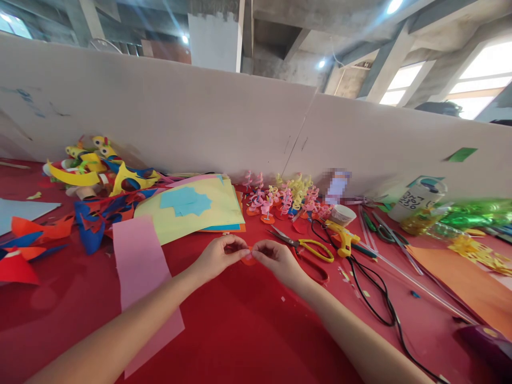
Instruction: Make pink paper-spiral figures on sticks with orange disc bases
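Head camera view shows a person's left hand [218,258] and right hand [285,262] nearly together over a red table [248,330], thumbs and forefingers pinched on opposite sides of a small pinkish-red paper piece [248,261]. The piece sits between the fingertips, straight ahead of the person and left of yellow-handled scissors [296,243]; the fingers hide much of its shape, and whether it touches the tabletop cannot be told. Beyond it, curled paper ornaments [286,204] in pink and yellow stand near a pale partition [180,106], at least one on a round orange base [267,219]. A yellow glue gun [344,238] lies to the right, out of hand; the left forearm crosses a pink sheet [144,277]. The step in hand appears to be fine fingerwork, perhaps bending or joining paper. The next move would seem to call for a light, even pinch from both hands, steady enough to avoid creasing.
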{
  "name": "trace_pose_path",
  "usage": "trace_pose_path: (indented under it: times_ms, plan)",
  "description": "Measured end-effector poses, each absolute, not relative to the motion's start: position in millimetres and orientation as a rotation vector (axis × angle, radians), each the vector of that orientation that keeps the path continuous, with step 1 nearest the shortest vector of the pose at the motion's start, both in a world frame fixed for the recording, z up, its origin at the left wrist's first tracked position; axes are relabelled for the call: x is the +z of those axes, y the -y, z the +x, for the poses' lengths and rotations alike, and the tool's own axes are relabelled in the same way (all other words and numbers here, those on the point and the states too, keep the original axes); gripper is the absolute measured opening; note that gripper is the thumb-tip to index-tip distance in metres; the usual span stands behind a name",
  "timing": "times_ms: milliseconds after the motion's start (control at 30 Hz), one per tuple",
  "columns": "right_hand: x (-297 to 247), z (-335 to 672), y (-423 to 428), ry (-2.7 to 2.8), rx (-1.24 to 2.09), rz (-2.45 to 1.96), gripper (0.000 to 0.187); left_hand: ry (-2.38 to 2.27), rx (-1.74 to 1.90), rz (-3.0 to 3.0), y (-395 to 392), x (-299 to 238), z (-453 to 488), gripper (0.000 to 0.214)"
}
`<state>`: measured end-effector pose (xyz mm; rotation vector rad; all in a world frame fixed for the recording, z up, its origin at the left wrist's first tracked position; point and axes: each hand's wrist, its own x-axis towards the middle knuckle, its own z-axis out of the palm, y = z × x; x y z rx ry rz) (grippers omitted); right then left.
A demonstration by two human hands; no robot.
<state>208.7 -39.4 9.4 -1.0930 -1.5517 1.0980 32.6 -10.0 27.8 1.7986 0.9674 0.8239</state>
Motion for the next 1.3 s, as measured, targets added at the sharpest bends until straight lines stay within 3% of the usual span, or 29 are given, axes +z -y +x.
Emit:
trace_pose_path:
  times_ms: [567, 1300]
  plan:
    - [6.0, 206.5, 38.1, 1.308, 1.284, -0.999, 0.034, -0.976, 0.709, 1.563, 9.2, 28.5, 31.1, 0.019]
    - [4.9, 203.4, 38.4, 1.266, 1.264, -1.005, 0.026, -0.936, 0.674, 1.485, 12.4, 32.0, 32.7, 0.015]
